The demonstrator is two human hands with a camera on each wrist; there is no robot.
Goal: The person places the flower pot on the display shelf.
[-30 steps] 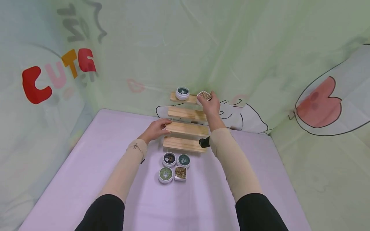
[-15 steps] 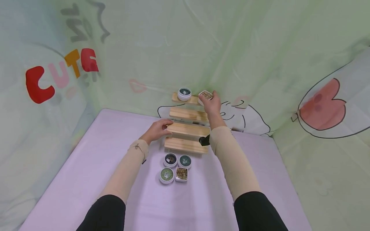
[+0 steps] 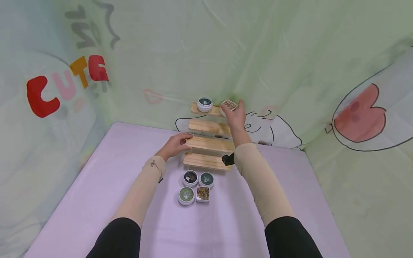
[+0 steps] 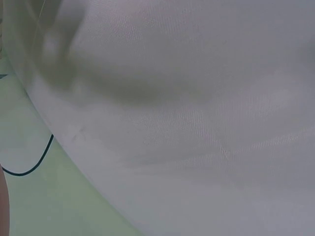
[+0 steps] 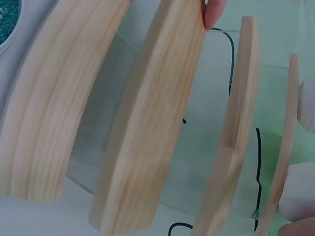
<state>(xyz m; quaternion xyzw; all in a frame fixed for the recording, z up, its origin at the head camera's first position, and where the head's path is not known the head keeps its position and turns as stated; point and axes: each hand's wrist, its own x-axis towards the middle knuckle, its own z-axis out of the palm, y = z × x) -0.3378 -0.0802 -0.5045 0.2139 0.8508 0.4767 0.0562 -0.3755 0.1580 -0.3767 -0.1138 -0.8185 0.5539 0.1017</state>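
Observation:
A four-tier wooden rack (image 3: 209,144) stands at the back of the table in the head view. My left hand (image 3: 175,145) grips the left end of its second-lowest plank; in the right wrist view a fingertip (image 5: 214,14) touches that plank's edge. At the right end of the top plank (image 5: 283,164), my right hand (image 3: 236,117) holds a small square white container (image 3: 229,104) of light brown bits between thumb and fingers. A round white jar (image 3: 204,103) with dark teal contents sits left of it. The left wrist view shows mostly pale cloth.
In front of the rack stand a dark-filled round jar (image 3: 190,177), a teal-filled one (image 3: 206,179), a green-filled one (image 3: 186,195) and a square container (image 3: 203,193) of brown bits. A printed cloth wall (image 3: 174,53) rises right behind the rack.

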